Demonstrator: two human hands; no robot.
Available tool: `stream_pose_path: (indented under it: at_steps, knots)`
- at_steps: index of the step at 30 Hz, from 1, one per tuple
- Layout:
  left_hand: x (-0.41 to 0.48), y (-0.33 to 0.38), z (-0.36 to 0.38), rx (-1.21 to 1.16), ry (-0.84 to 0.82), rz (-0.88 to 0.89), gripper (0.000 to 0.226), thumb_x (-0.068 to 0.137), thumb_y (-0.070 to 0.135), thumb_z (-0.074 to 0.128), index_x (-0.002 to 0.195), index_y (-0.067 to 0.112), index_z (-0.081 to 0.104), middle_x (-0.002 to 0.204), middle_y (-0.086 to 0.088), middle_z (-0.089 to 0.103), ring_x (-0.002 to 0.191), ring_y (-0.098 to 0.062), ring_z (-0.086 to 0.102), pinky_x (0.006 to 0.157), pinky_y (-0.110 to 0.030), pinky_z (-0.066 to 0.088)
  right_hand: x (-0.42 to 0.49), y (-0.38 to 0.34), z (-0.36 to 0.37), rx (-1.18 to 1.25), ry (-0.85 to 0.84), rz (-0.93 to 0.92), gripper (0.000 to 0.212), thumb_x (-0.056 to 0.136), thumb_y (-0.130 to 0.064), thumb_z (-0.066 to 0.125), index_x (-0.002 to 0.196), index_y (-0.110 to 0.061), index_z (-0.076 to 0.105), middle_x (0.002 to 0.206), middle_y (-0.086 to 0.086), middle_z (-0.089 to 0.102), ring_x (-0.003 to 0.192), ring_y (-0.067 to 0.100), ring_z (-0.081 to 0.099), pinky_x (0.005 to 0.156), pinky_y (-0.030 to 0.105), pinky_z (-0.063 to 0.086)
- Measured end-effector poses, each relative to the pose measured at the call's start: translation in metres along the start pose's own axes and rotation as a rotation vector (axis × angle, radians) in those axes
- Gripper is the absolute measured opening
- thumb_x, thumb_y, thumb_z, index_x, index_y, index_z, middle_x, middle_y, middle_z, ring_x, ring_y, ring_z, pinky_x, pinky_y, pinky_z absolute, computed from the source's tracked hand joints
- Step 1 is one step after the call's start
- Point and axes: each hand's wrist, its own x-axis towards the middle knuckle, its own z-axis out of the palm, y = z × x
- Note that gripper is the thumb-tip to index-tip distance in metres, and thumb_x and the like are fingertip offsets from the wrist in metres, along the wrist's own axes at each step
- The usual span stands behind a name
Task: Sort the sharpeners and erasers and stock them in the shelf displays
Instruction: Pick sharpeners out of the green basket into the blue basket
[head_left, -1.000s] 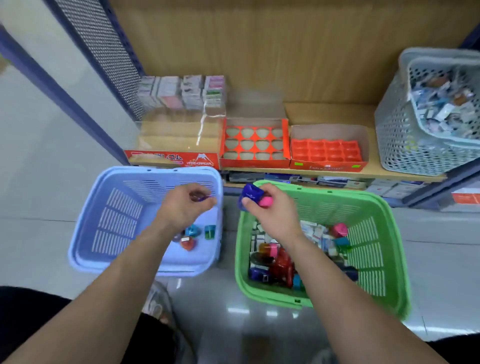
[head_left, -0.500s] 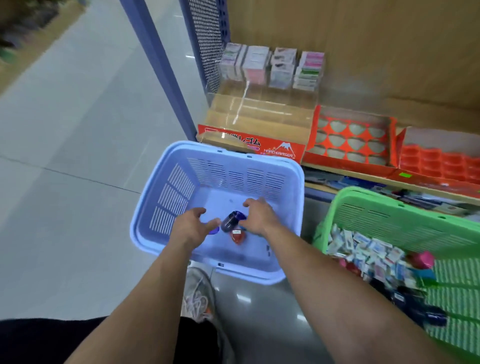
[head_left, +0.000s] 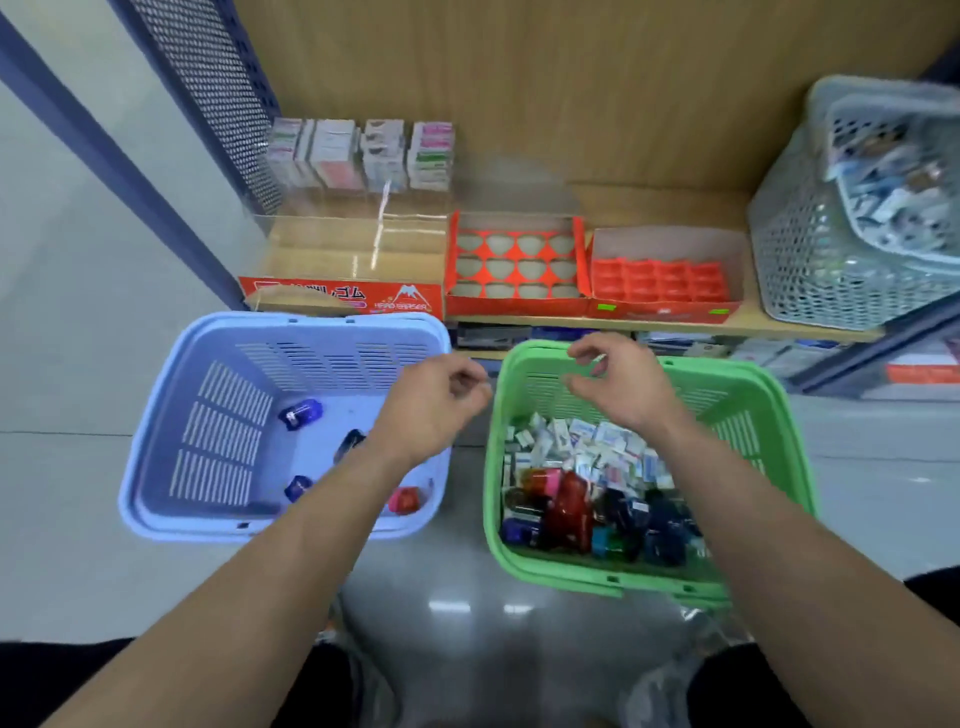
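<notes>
Head view: mid-sorting, left hand (head_left: 431, 402) and right hand (head_left: 621, 387) hover empty, fingers (head_left: 584, 354) loosely curled; next likely picks sharpeners (head_left: 571, 506) from the green plastic basket (head_left: 492, 467).

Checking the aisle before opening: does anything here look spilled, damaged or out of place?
Nothing looks spilled or damaged. The only mess is the green basket, where erasers and sharpeners lie mixed; the orange tray and red tray on the shelf are empty.

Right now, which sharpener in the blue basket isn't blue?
The pink-red sharpener in the blue basket's near right corner; the other three sharpeners are blue.
</notes>
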Motion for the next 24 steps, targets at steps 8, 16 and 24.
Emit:
stream_pose_path:
  at_steps: [8,16,24]
  knots:
    - [0.027,0.032,0.147,0.302,-0.457,0.045,0.043,0.094,0.035,0.067,0.132,0.019,0.058,0.131,-0.003,0.062,0.113,-0.019,0.059,0.098,-0.034,0.049,-0.03,0.186,0.014,-0.038,-0.206,0.471,0.037,0.093,-0.025,0.068,0.126,-0.01,0.059,0.111,0.009,0.063,0.094,0.027,0.066,0.09,0.041,0.057]
    - [0.048,-0.034,0.22,0.301,-0.575,-0.363,0.067,0.081,0.04,0.08,0.14,0.03,0.049,0.145,-0.004,0.052,0.116,-0.028,0.062,0.105,-0.047,0.049,-0.009,0.222,0.071,-0.261,-0.082,0.499,0.068,0.088,-0.038,0.071,0.139,-0.005,0.04,0.139,0.02,0.037,0.125,0.039,0.043,0.103,0.044,0.044]
    - [0.042,-0.038,0.242,0.203,-0.65,-0.381,0.051,0.084,0.031,0.077,0.13,0.038,0.055,0.145,0.002,0.041,0.13,-0.023,0.048,0.118,-0.049,0.03,-0.007,0.234,0.084,-0.393,-0.234,0.402,0.048,0.095,-0.051,0.056,0.131,-0.02,0.053,0.131,0.012,0.056,0.117,0.033,0.056,0.1,0.042,0.043]
